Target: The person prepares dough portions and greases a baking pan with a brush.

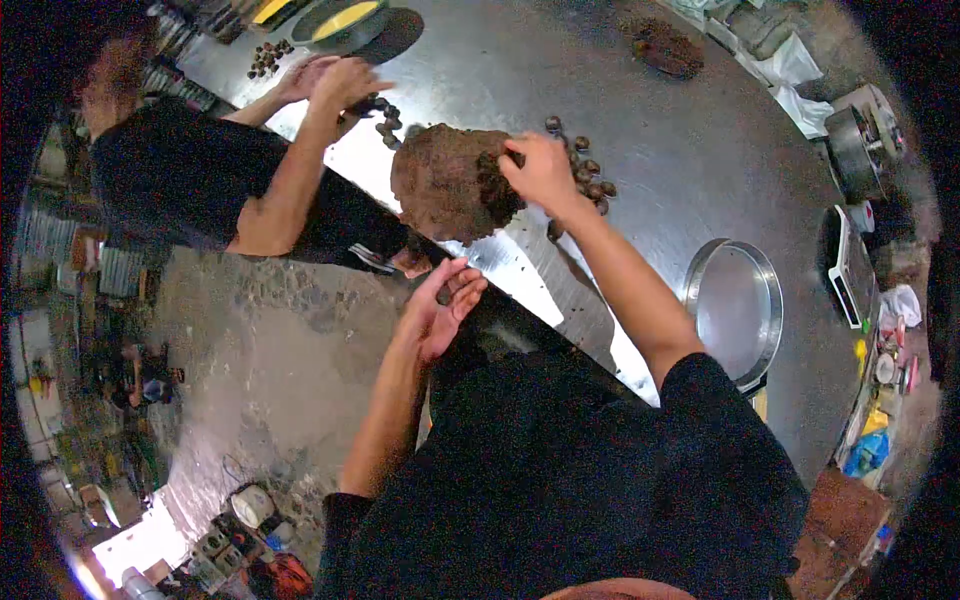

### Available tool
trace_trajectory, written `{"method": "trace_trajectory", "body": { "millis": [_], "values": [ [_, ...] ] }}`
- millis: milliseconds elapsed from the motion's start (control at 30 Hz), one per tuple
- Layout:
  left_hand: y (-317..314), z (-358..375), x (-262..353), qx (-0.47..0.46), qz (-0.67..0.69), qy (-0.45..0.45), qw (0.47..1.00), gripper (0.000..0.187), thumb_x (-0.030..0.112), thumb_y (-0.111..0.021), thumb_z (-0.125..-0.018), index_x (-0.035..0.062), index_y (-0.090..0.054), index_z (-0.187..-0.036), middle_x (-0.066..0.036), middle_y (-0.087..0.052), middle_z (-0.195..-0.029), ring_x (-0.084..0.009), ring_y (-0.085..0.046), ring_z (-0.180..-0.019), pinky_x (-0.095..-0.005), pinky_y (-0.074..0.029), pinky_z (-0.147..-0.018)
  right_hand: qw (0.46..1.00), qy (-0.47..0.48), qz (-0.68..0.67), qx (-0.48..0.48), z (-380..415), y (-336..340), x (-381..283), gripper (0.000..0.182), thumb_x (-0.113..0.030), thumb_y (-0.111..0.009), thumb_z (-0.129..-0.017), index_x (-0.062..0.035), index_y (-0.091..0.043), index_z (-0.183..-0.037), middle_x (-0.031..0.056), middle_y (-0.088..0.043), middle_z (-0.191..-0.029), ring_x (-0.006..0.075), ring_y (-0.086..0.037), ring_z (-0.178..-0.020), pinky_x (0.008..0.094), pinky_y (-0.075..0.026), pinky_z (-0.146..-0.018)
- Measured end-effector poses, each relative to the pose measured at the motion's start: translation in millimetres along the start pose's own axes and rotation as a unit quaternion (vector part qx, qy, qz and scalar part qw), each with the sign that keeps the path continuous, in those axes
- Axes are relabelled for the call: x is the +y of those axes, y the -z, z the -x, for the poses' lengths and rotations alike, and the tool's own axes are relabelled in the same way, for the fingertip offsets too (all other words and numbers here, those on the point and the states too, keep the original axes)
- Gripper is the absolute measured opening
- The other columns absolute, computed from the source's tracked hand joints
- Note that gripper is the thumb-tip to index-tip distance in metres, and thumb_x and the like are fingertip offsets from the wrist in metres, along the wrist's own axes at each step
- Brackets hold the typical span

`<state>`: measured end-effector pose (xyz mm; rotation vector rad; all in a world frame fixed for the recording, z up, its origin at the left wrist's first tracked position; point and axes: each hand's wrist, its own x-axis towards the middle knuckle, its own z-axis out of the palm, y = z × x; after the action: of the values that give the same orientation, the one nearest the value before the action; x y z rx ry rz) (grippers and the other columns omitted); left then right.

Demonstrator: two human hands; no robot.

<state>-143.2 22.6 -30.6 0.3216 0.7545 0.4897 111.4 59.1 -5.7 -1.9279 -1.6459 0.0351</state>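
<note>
A large brown, dough-like mass [445, 182] lies near the table's edge, its right side darker and crumbly. My right hand [540, 172] has its fingers closed on that darker side. Below the mass, off the table's edge, my left hand [440, 310] is palm up with fingers loosely curled round a small dark lump [445, 294]. Small dark balls [590, 168] are grouped just right of my right hand. Another row of dark balls [388, 122] sits left of the mass.
At the left a co-worker in black [190, 170] works with both hands over the metal table [640, 130]. A bowl [335, 38] with yellow contents and more balls [268, 58] are at the top. Right are a round metal sieve or pan [773, 305], a scale-like device [850, 268] and a pot [852, 150].
</note>
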Motion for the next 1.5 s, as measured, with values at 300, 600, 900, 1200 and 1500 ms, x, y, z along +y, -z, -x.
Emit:
{"method": "trace_trajectory", "body": {
  "millis": [300, 600, 900, 1200, 1500],
  "values": [
    [-119, -44, -2, 0.05, -0.049, -0.072, 0.995, 0.074, 0.067, -0.048, -0.081, -0.0029, -0.054, -0.103, -0.014, -0.056, -0.1, -0.0254, -0.059, -0.088, -0.0401, -0.049, -0.081, 0.976, 0.188, -0.086, 0.073, 114, 53, -63, 0.03, -0.007, -0.059, -0.066, 0.0026, -0.063, -0.095, 0.0196, -0.052, -0.117, 0.0343, -0.049, -0.11, 0.0436, -0.041, -0.093],
    [-178, -35, -64, -0.172, -0.108, -0.048, 0.978, 0.079, 0.067, -0.032, -0.087, 0.0048, -0.037, -0.135, -0.009, -0.045, -0.133, -0.0236, -0.045, -0.121, -0.0405, -0.039, -0.099, 0.948, 0.1, -0.128, 0.272, 103, 173, -24, 0.035, -0.019, -0.06, -0.075, -0.0065, -0.062, -0.108, 0.0194, -0.049, -0.119, 0.0396, -0.046, -0.113, 0.0538, -0.033, -0.095],
    [-196, -60, -73, -0.237, -0.117, 0.061, 0.963, 0.076, 0.074, -0.024, -0.083, 0.018, -0.04, -0.133, -0.014, -0.039, -0.138, -0.0315, -0.036, -0.127, -0.047, -0.03, -0.104, 0.942, 0.258, -0.116, 0.18, 138, 179, -60, 0.076, -0.032, -0.062, -0.064, -0.0205, -0.042, -0.137, 0.0157, -0.024, -0.148, 0.0474, -0.018, -0.134, 0.0704, -0.01, -0.1],
    [-184, -46, -90, -0.275, -0.046, -0.015, 0.96, 0.088, 0.073, -0.02, -0.084, 0.0076, -0.017, -0.144, -0.012, -0.026, -0.147, -0.0295, -0.025, -0.135, -0.0456, -0.019, -0.111, 0.961, 0.253, -0.108, 0.029, 151, 183, -68, 0.062, -0.039, -0.051, -0.083, -0.0141, -0.037, -0.139, 0.0171, -0.02, -0.149, 0.0461, -0.014, -0.136, 0.0683, -0.001, -0.101],
    [-178, -44, -62, -0.322, -0.412, -0.155, 0.838, 0.08, 0.068, -0.022, -0.088, 0.0094, -0.025, -0.142, -0.01, -0.029, -0.146, -0.0287, -0.026, -0.134, -0.0453, -0.017, -0.111, 0.974, 0.202, -0.027, 0.102, 141, 165, -69, 0.06, -0.036, -0.049, -0.086, -0.0126, -0.034, -0.139, 0.0209, -0.02, -0.148, 0.0453, -0.016, -0.135, 0.0697, -0.01, -0.099]
  ]
}}
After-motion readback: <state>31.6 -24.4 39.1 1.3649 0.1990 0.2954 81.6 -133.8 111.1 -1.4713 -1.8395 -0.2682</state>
